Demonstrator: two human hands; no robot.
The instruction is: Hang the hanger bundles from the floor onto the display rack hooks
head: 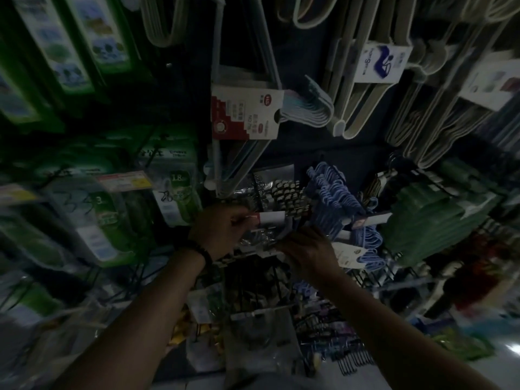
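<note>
The scene is dim and blurred. Both my hands hold a shiny metal hanger bundle (pixel 264 235) with a red and white label at the display rack. My left hand (pixel 222 229), a dark bead bracelet on its wrist, pinches the bundle's left side by the label. My right hand (pixel 306 249) grips the bundle's right end from below. Just above them hangs a pack of silver clip hangers (pixel 284 195). A blue hanger bundle (pixel 337 201) hangs to the right of my hands. The hook under the held bundle is hidden.
Pale hanger bundles with card labels (pixel 247 114) hang higher on the rack. Green packages (pixel 107 220) fill the left side, green hangers (pixel 430 223) the right. Below my arms more packets and dark hangers (pixel 351 358) hang or lie near the pale floor.
</note>
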